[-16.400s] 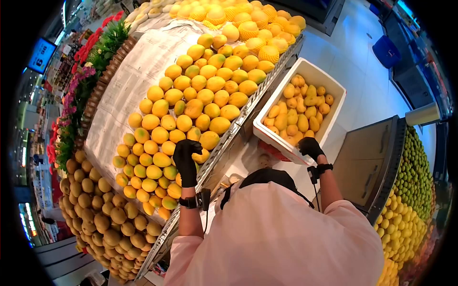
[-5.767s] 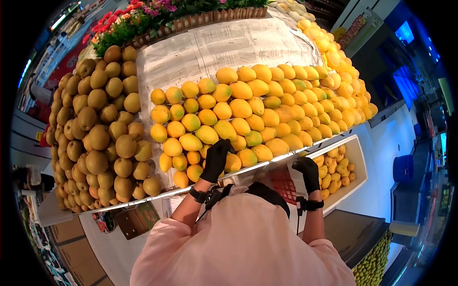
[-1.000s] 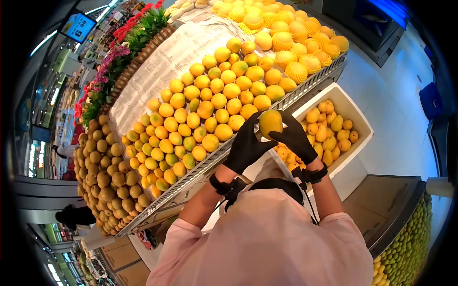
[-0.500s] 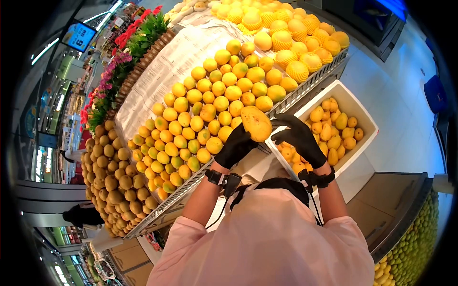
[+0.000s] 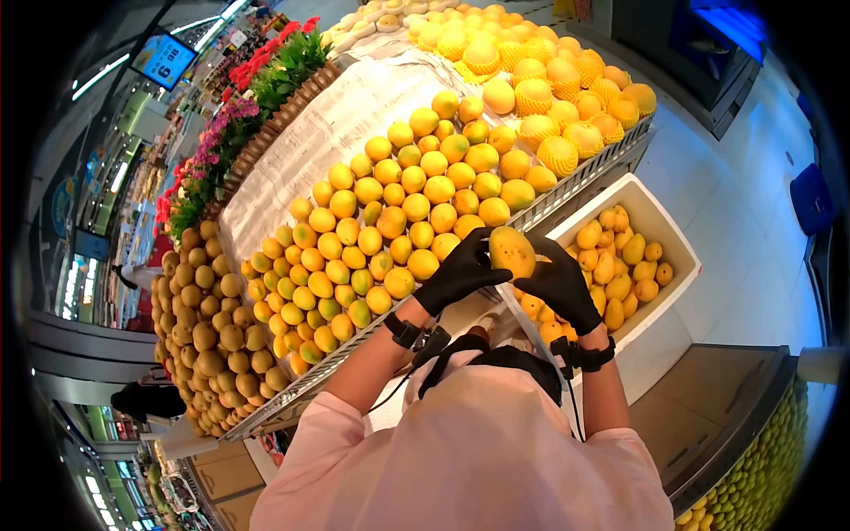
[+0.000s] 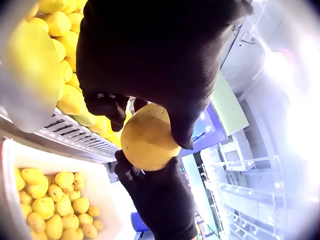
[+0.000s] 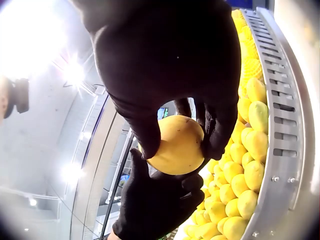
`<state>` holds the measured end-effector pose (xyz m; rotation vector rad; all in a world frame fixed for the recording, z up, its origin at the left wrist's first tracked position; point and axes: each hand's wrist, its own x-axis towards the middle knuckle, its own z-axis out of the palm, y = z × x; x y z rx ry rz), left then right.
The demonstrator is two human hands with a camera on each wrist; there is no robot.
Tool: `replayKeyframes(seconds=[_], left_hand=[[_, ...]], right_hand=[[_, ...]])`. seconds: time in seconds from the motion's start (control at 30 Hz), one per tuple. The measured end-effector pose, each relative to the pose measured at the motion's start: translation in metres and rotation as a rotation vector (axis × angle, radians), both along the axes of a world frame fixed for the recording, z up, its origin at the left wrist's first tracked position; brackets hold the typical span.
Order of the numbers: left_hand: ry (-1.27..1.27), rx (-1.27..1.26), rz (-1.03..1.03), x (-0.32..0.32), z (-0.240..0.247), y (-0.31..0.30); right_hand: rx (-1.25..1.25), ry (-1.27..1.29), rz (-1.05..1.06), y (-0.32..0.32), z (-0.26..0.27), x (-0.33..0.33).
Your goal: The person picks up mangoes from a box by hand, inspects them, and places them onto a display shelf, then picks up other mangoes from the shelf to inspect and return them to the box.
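A yellow mango [image 5: 513,252] with small dark specks is held between both black-gloved hands, in front of the display's edge. My left hand [image 5: 460,272] grips it from the left, thumb and fingers curved about its side. On the opposite side, my right hand [image 5: 560,285] holds it with the thumb below and the fingers behind. Close up in the left wrist view, the mango [image 6: 150,142] sits between the left thumb and the right hand's fingers. The right wrist view shows the same mango [image 7: 179,147] pinched by the right thumb and fingers, with the left hand [image 7: 155,200] underneath.
Rows of mangoes [image 5: 367,217] cover the sloping display, bounded by a slotted metal rail [image 5: 584,177]. Bare paper lining [image 5: 328,124] lies behind them. Brown round fruit [image 5: 212,327] is piled at left, net-wrapped fruit [image 5: 558,155] at the far end. A white foam box [image 5: 677,239] holds more mangoes at right.
Over the last second the mango has turned between the hands, showing a different side. Half a second ago the right fingers stood more apart from it; now they close round it.
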<state>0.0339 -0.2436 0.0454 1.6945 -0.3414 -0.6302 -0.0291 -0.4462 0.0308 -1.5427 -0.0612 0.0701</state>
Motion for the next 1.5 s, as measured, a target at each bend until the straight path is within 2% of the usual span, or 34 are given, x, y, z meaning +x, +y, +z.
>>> replayKeyframes(seconds=[0.03,0.07,0.17,0.23,0.3,0.37,0.43,0.5,0.57,0.63,0.7,0.87,0.97,1.23,1.5], left_hand=[[0.02,-0.002,-0.015,0.004,0.002,-0.002],[-0.073,-0.006,-0.05,0.011,-0.008,-0.002],[-0.157,0.024,-0.174,0.029,0.006,-0.011],[-0.114,0.035,-0.163,0.041,0.011,-0.013],[0.009,-0.196,-0.191,0.063,0.011,-0.02],[-0.014,-0.152,-0.125,0.084,0.014,-0.017],[-0.076,-0.186,-0.034,0.105,0.032,-0.015],[-0.061,-0.13,0.054,0.132,0.051,-0.004],[-0.272,-0.18,0.08,0.173,0.045,0.01],[-0.348,-0.185,0.145,0.205,0.056,0.022],[-0.329,-0.141,0.211,0.248,0.053,0.038],[-0.555,0.079,0.371,0.349,0.036,0.066],[-0.64,0.38,0.406,0.369,0.049,0.063],[-0.706,0.547,0.298,0.421,0.024,0.044],[-0.587,0.584,0.264,0.454,-0.016,0.03]], right_hand=[[0.025,-0.002,-0.01,-0.001,-0.002,0.001],[-0.003,0.002,-0.035,-0.003,-0.003,0.002],[0.143,-0.083,-0.098,-0.004,-0.016,0.009],[0.042,-0.075,-0.117,-0.005,0.001,0.009],[0.264,-0.059,-0.179,-0.005,-0.002,0.021],[0.383,0.003,-0.21,-0.011,0.006,0.022],[0.292,-0.024,-0.215,-0.018,-0.001,0.027],[0.305,0.033,-0.252,-0.024,-0.009,0.023],[0.313,0.066,-0.276,-0.025,-0.018,0.02],[0.313,0.084,-0.288,-0.024,-0.03,0.012],[0.326,0.138,-0.311,-0.02,-0.035,0.006],[0.286,0.192,-0.36,-0.02,-0.037,0.003],[0.246,0.214,-0.403,-0.022,-0.034,0.001],[0.244,0.275,-0.545,-0.027,-0.05,-0.005],[0.224,0.306,-0.61,-0.029,-0.051,-0.006]])
